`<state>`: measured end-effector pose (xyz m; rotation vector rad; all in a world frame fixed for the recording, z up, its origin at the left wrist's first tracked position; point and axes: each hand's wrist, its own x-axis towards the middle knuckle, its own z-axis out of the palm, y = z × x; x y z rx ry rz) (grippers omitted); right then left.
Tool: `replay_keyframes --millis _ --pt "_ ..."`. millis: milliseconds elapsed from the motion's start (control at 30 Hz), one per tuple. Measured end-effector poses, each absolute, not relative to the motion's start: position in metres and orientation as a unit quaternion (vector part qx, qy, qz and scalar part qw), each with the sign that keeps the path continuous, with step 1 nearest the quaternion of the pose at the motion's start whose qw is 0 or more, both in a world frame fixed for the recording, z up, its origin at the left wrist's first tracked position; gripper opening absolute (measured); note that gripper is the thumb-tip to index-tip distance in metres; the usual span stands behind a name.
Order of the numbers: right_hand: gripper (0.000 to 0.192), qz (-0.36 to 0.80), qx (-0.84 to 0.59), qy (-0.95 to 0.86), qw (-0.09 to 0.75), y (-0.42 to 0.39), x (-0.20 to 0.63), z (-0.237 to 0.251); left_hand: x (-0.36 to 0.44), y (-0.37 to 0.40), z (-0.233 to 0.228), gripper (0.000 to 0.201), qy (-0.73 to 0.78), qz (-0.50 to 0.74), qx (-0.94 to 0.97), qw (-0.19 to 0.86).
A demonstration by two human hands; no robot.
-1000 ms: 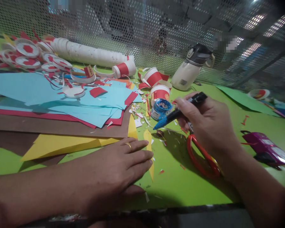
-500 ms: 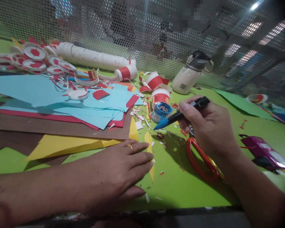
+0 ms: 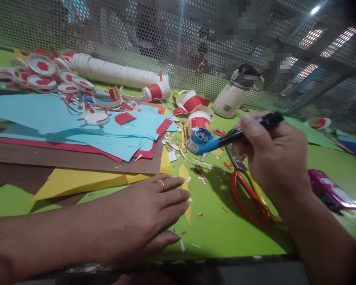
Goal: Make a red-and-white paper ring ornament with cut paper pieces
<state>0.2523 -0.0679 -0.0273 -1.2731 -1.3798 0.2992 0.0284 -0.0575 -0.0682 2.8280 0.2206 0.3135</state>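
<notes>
At far L, red/white cup pieces (image 3: 43, 65), cut & piled; L hand (image 3: 160, 208) flat, fingers a bit apart, gripping nothing, pressing yellow strip (image 3: 184, 173) on tbl (image 3: 225, 241): cut out, no blue seen; blue jar (image 3: 201, 135), lbl unreadable; R hand (image 3: 275, 158) pinching blue-ended pen (image 3: 230, 137), jar contact unclear.

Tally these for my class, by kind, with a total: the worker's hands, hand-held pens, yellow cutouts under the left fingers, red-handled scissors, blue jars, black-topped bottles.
Hands: 2, left hand and right hand
Pen: 1
Yellow cutout: 1
Scissors: 1 pair
Blue jar: 1
Bottle: 1
Total: 7
</notes>
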Motion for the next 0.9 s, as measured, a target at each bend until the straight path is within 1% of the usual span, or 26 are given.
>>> replay_keyframes --millis 100,200,433,633,900 --pt "0.018 0.066 -0.521 -0.556 0.644 -0.063 0.262 -0.021 0.028 -0.058 -0.067 0.032 0.075 0.120 0.980 0.143" --pt "0.018 0.016 -0.523 -0.538 0.661 -0.056 0.273 -0.017 0.027 -0.058 -0.067 0.031 0.070 0.120 0.980 0.145" --pt "0.020 0.051 -0.537 -0.536 0.650 -0.040 0.288 -0.020 0.024 -0.056 -0.067 0.038 0.062 0.122 0.979 0.152" --pt "0.024 0.089 -0.553 -0.533 0.634 -0.035 0.296 -0.022 0.023 -0.057 -0.057 0.038 0.065 0.109 0.982 0.137" --pt "0.033 0.104 -0.586 -0.557 0.580 -0.033 0.287 -0.025 0.024 -0.057 -0.059 0.038 0.068 0.114 0.980 0.148"
